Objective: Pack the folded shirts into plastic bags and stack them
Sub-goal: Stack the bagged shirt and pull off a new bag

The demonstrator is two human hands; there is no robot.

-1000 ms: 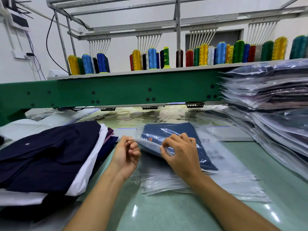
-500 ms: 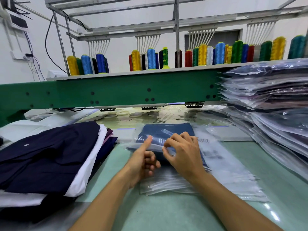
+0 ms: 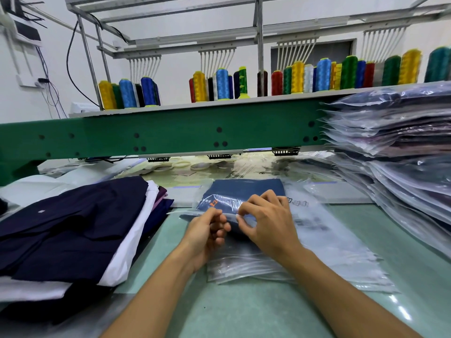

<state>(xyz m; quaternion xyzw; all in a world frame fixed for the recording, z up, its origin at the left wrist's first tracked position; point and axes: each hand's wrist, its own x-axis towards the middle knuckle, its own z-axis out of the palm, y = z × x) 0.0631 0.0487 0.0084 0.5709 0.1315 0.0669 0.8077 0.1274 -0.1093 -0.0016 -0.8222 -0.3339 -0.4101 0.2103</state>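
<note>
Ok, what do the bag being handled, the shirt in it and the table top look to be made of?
The bag: thin clear plastic film, glossy; it crinkles and throws white glints. The shirt: blue cloth, matte, softly folded; knit or woven cannot be told. The table top: smooth pale-green sheet, glossy, with bright reflections; perhaps laminate or glass, uncertain.

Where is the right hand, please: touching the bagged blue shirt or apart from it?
Touching: head view shows the right hand pinching the bagged blue shirt.
</note>
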